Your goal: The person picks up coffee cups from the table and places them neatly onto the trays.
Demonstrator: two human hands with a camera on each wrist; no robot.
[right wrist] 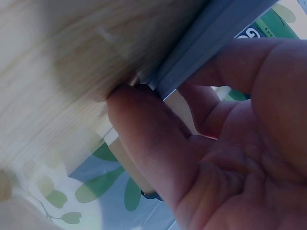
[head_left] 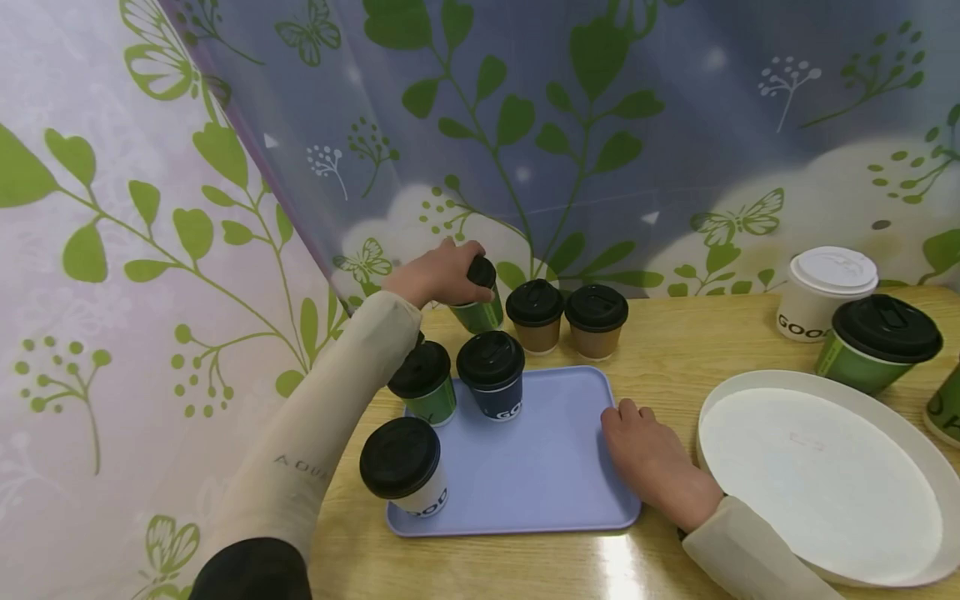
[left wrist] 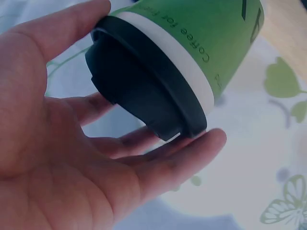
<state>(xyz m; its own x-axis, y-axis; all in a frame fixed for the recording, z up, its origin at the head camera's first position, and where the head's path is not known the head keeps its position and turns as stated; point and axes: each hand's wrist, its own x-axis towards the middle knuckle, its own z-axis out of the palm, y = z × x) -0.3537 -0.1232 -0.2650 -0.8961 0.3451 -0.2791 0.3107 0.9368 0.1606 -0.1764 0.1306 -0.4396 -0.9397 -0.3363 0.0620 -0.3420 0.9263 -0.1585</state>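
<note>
My left hand [head_left: 442, 273] holds a green paper coffee cup [head_left: 483, 317] by its black lid, behind the tray. In the left wrist view, the fingers and thumb spread around the rim of that lid [left wrist: 144, 72]. Whether the cup's base touches the table cannot be told. On the right, my right hand [head_left: 651, 457] grips the side rim of a lavender tray [head_left: 540, 467]; the right wrist view has the thumb against the tray's rim [right wrist: 192, 52]. Black-lidded cups stand on the tray's left part: a navy one [head_left: 501, 396], a green one [head_left: 435, 404] and a white one [head_left: 423, 492].
Two brown cups [head_left: 536, 333] with black lids stand behind the tray. At right lies a large round white tray [head_left: 825, 467], with a white-lidded cup [head_left: 806, 308] and green cups [head_left: 858, 362] behind and beside it. A patterned curtain [head_left: 525, 167] borders the wooden table [head_left: 675, 333].
</note>
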